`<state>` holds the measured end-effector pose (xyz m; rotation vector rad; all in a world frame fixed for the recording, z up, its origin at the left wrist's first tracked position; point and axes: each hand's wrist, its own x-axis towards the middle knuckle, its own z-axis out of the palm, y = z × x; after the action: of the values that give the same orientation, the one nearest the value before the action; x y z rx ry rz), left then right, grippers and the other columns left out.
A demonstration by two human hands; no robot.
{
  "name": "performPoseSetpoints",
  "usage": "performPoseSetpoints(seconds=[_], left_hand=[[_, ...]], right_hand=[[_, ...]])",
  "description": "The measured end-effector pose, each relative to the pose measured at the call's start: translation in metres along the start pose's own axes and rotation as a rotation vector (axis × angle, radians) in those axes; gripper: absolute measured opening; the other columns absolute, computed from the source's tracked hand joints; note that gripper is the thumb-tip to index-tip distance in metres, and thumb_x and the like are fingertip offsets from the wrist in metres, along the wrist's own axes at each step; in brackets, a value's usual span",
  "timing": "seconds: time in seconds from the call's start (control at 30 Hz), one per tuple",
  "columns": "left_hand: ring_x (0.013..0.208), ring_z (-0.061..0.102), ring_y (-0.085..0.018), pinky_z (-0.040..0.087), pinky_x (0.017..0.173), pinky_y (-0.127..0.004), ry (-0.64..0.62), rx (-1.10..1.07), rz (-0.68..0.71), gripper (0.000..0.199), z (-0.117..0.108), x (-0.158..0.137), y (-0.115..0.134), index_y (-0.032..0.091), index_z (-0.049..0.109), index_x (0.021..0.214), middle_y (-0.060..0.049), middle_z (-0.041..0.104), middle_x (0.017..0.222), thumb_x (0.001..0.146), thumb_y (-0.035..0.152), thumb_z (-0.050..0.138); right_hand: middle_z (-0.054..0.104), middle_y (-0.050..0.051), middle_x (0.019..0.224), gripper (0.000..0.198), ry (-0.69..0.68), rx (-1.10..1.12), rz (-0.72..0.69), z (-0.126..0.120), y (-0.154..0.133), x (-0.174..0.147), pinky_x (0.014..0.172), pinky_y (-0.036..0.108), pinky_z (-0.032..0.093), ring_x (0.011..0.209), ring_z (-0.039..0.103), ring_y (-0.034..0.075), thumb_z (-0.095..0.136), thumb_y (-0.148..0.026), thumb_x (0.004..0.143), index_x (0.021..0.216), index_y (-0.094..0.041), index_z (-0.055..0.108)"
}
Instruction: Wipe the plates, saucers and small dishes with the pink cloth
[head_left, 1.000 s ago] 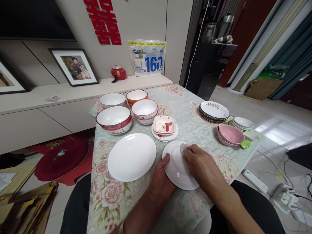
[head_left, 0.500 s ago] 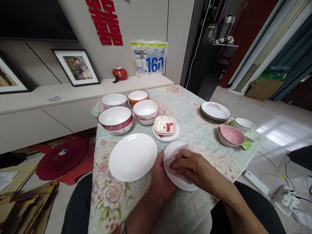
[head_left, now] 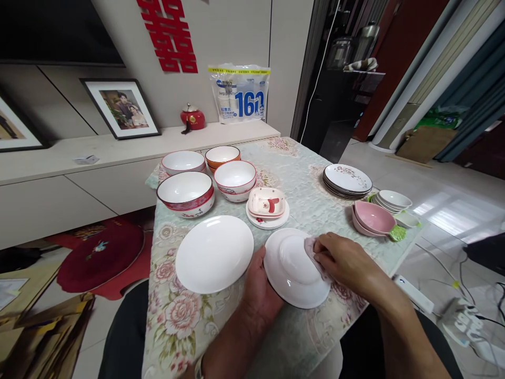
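Observation:
My left hand point(head_left: 262, 292) grips a white plate point(head_left: 292, 258) by its left edge, thumb on the rim and fingers underneath. The plate's underside faces up, showing its round foot ring. My right hand point(head_left: 347, 263) pinches a pale pinkish cloth point(head_left: 314, 252) and presses it on the plate's right rim. Just left of my hands lies a large white oval plate point(head_left: 215, 254) on the flowered tablecloth point(head_left: 183, 316). Behind the held plate, rectangular bear-patterned dishes point(head_left: 267, 201) rest on small round plates point(head_left: 268, 223).
Stacked bowls point(head_left: 185, 189) stand at the back left of the table. On the right are a stack of patterned plates point(head_left: 347, 178), pink bowls point(head_left: 374, 217) and small white bowls point(head_left: 394, 199). A bag of paper cups point(head_left: 240, 95) and a red jar point(head_left: 193, 118) stand on the cabinet.
My right hand has moved the cloth from the plate's middle out to its right rim, uncovering the foot ring. My left hand keeps its hold in about the same place.

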<state>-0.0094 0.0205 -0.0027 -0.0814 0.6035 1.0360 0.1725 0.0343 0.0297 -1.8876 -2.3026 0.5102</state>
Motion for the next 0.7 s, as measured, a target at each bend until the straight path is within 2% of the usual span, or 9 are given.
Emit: performPoseSetpoints(seconds=[0.1,0.2,0.27,0.37,0.5,0.57,0.7], left_hand=[[0.109,0.065,-0.032,0.044,0.102,-0.045,-0.033,0.009,0.015,0.034,0.000,0.001,-0.001,0.009,0.072,0.096,-0.013,0.076,0.091,0.087,0.034,0.050],[0.108,0.065,-0.032,0.045,0.101,-0.046,-0.048,0.001,0.007,0.036,0.000,0.001,-0.002,0.009,0.072,0.095,-0.013,0.076,0.090,0.089,0.034,0.047],[0.106,0.065,-0.031,0.046,0.100,-0.045,-0.035,-0.013,-0.004,0.036,0.001,0.001,-0.002,0.008,0.072,0.093,-0.013,0.075,0.088,0.090,0.033,0.045],[0.102,0.066,-0.028,0.048,0.098,-0.041,-0.021,-0.036,0.016,0.035,0.001,0.000,-0.001,0.010,0.071,0.085,-0.012,0.074,0.083,0.091,0.031,0.043],[0.097,0.067,-0.025,0.049,0.095,-0.038,-0.017,-0.064,0.071,0.042,0.000,-0.003,0.002,0.011,0.072,0.084,-0.012,0.075,0.087,0.094,0.034,0.038],[0.096,0.068,-0.027,0.050,0.094,-0.039,-0.038,-0.057,0.046,0.047,0.001,-0.006,0.003,0.008,0.073,0.086,-0.014,0.074,0.088,0.094,0.039,0.038],[0.099,0.068,-0.032,0.051,0.092,-0.043,-0.050,-0.013,0.022,0.049,0.006,-0.009,0.004,0.008,0.072,0.089,-0.016,0.074,0.087,0.092,0.043,0.038]], right_hand=[[0.063,0.001,0.082,0.009,-0.136,0.082,-0.096,-0.008,-0.001,-0.010,0.065,0.027,0.034,0.073,0.055,0.016,0.054,-0.014,0.081,0.079,-0.021,0.059],[0.063,0.000,0.082,0.008,-0.191,0.143,-0.185,-0.010,-0.012,-0.017,0.064,0.026,0.033,0.072,0.053,0.014,0.057,-0.012,0.080,0.077,-0.020,0.058],[0.062,-0.001,0.083,0.008,-0.180,0.185,-0.226,-0.007,-0.025,-0.017,0.065,0.026,0.034,0.073,0.053,0.014,0.058,-0.013,0.082,0.080,-0.021,0.058],[0.062,0.000,0.086,0.007,-0.092,0.242,-0.248,0.002,-0.048,-0.011,0.069,0.027,0.037,0.078,0.055,0.015,0.056,-0.016,0.089,0.086,-0.020,0.060],[0.061,0.006,0.099,0.014,0.001,0.198,-0.238,0.010,-0.074,-0.003,0.075,0.030,0.041,0.088,0.056,0.017,0.054,-0.013,0.092,0.101,-0.018,0.063],[0.060,0.006,0.099,0.015,-0.024,0.169,-0.288,0.009,-0.079,-0.004,0.074,0.029,0.042,0.088,0.056,0.017,0.053,-0.011,0.093,0.099,-0.017,0.065],[0.060,0.003,0.093,0.019,-0.154,0.146,-0.397,0.002,-0.075,-0.016,0.067,0.026,0.040,0.080,0.056,0.013,0.054,-0.008,0.091,0.086,-0.019,0.068]])
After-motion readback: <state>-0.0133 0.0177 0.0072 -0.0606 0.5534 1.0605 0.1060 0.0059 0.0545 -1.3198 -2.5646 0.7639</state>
